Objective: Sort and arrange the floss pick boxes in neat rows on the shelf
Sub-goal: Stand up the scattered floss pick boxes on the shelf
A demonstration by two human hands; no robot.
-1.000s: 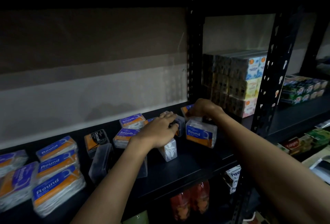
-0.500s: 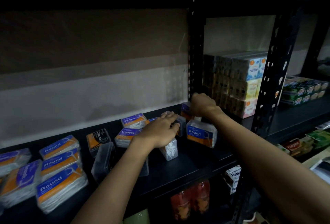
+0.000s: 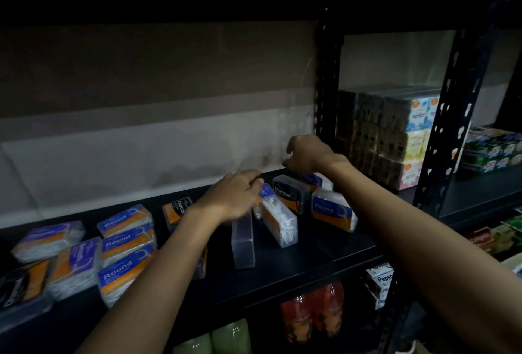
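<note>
Several floss pick boxes lie scattered on the black shelf (image 3: 324, 254). My left hand (image 3: 234, 195) is blurred, and its fingers curl over the far end of a white floss pick box (image 3: 279, 221) that lies at an angle. A clear box (image 3: 243, 243) stands just below that hand. My right hand (image 3: 308, 153) hovers above the back right boxes with loosely curled fingers and holds nothing. Under it sit a dark Charcoal box (image 3: 288, 194) and a Round box (image 3: 332, 209). Stacked Round boxes (image 3: 125, 240) and a Smooth box (image 3: 79, 263) lie at the left.
A black perforated upright (image 3: 327, 85) stands right behind my right hand. Beyond it a block of tissue packs (image 3: 395, 136) fills the neighbouring bay, with green cartons (image 3: 494, 153) further right. Bottles (image 3: 310, 314) and toothpaste boxes (image 3: 381, 283) fill the shelf below.
My right hand has lifted off the back box and now hangs above it. My left hand has shifted slightly, and the Charcoal box shows between the hands.
</note>
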